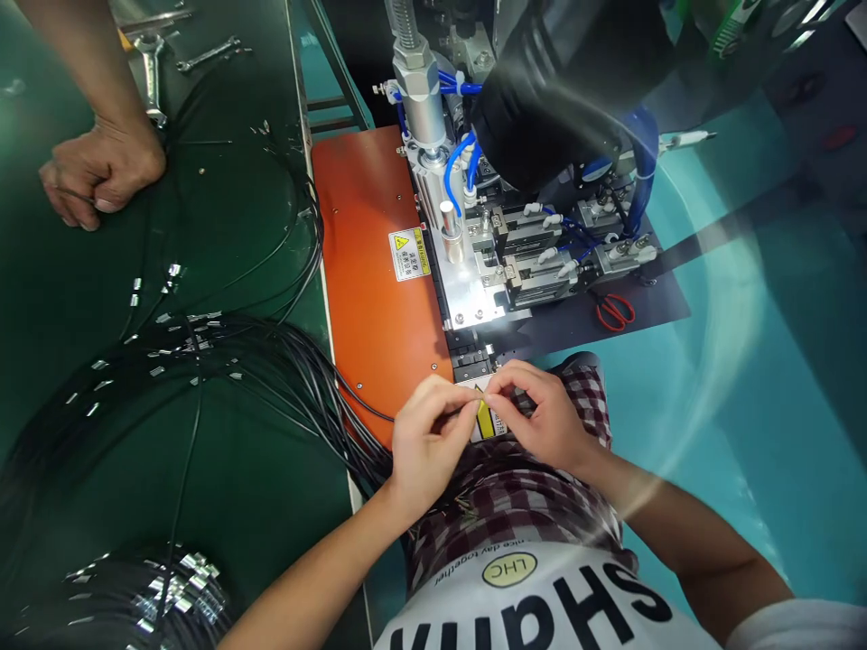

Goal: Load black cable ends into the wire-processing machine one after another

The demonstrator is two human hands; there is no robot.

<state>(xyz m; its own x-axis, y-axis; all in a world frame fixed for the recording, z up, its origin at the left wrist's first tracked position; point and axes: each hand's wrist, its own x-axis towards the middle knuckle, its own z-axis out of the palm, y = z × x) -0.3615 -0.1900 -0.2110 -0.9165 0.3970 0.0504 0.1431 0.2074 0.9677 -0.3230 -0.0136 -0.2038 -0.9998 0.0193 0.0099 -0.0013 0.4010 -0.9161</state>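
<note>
My left hand (433, 438) is closed in a pinch on a black cable (372, 411), which runs to it from the left over the orange cover. Its fingertips meet those of my right hand (542, 415), also pinched, at the cable's end. What lies between the right fingertips is too small to make out. Just beneath the fingers is a yellow and white warning label (485, 421). A thick bundle of black cables (318, 375) lies beside my left wrist, and part of it drops toward my lap.
An orange machine cover (372, 307) adjoins the green table (264, 506). Ahead stands a metal fixture (467, 293) with cylinders and blue air tubes. Red-handled scissors (615, 312) lie right of it. A co-worker's fist (105, 171) rests near wrenches (153, 77). A cable coil (176, 596) lies front left.
</note>
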